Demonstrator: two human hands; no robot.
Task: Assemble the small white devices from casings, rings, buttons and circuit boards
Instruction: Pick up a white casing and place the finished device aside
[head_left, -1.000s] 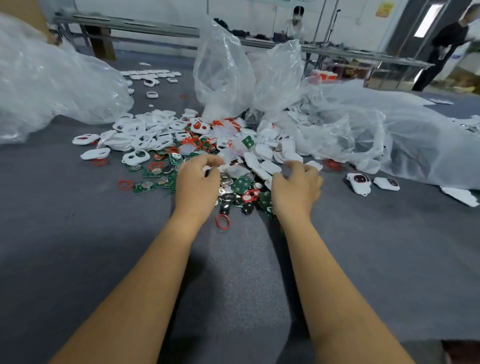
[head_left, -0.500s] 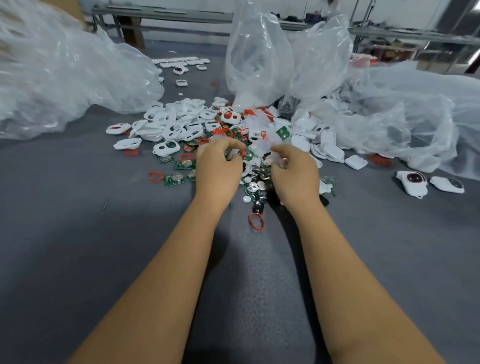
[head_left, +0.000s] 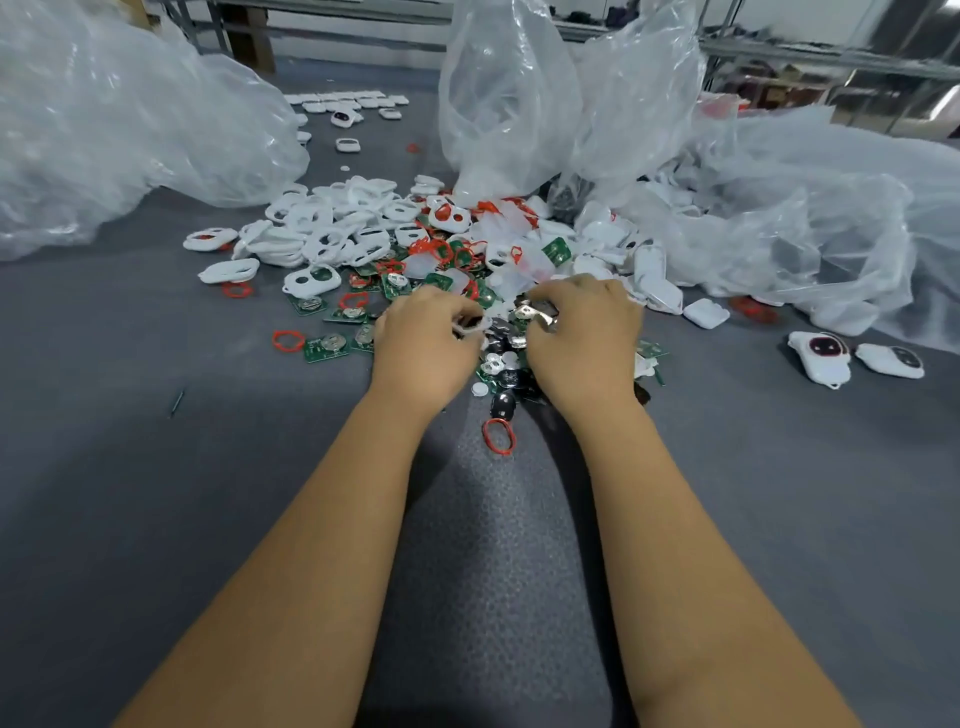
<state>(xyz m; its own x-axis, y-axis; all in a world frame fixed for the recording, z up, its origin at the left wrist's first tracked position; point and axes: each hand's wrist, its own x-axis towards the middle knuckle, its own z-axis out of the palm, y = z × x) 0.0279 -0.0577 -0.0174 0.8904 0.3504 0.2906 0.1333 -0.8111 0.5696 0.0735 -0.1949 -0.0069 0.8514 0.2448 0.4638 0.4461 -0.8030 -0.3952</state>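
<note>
Left hand (head_left: 426, 345): centre frame, knuckles up, fingers curled on a small white part (head_left: 470, 326).
Right hand (head_left: 584, 332): alongside, fingers curled into parts pile (head_left: 441, 249); hold unclear.

my table (head_left: 156, 519) is matt grey felt, finely dimpled; the casings (head_left: 332, 234) are smooth white plastic, the bags (head_left: 509, 93) clear crinkled film (glossy), the rings (head_left: 500, 436) red rubbery.

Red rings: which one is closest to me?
The red ring lying alone on the grey mat between the wrists; the others sit farther away, in or beside the pile.
</note>
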